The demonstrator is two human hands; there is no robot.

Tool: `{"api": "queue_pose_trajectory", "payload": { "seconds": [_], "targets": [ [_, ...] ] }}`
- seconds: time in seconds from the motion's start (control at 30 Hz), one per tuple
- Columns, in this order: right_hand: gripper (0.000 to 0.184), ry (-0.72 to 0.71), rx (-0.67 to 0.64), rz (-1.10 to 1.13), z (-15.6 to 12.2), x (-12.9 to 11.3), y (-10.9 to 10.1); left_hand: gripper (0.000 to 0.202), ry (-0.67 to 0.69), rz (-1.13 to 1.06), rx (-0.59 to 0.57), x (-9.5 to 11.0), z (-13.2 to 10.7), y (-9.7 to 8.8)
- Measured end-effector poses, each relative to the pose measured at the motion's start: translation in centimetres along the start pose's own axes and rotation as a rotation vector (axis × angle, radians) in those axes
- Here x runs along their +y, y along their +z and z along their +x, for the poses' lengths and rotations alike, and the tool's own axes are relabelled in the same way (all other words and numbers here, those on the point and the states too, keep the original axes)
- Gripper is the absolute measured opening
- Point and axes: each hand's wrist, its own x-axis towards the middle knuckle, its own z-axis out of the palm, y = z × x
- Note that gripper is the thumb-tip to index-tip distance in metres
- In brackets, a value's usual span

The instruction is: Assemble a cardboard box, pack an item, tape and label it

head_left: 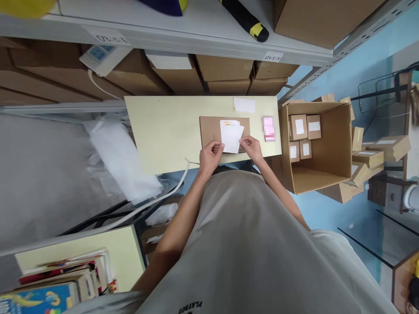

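On the pale yellow table lies a flat brown cardboard piece [209, 127], possibly a box. Over it are several white paper sheets [231, 138], slightly fanned, with small orange marks along the top edge. My left hand [211, 158] pinches the lower left edge of the sheets between thumb and finger. At the right edge, my right hand [252, 149] pinches a sheet the same way. A pink and white printed item [269, 128] lies to the right of the cardboard. Farther back rests another white slip [244, 105].
Right of the table [163, 131] stands an open carton [321, 174] with several small labelled boxes inside. A metal shelf [196, 30] holding a black and yellow handle [245, 19] spans the top. White plastic wrap [121, 152] hangs at left. Books [72, 279] are stacked lower left.
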Motion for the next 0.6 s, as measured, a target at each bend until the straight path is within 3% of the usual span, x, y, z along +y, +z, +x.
{"api": "queue_pose_trajectory", "payload": {
  "seconds": [0.2, 0.4, 0.6],
  "targets": [
    [0.025, 0.005, 0.036, -0.106, 0.2, -0.6, -0.3, 0.024, -0.048, 0.074, -0.027, 0.0, 0.5, 0.9],
    [0.023, -0.091, 0.041, -0.168, 0.0, -1.5, -1.4, 0.030, 0.024, 0.109, -0.094, 0.4, 0.2, 0.8],
    [0.029, -0.148, -0.026, -0.094, -0.8, -2.1, -1.7, 0.039, -0.010, -0.014, -0.013, -0.1, 1.3, 0.6]
  ]
}}
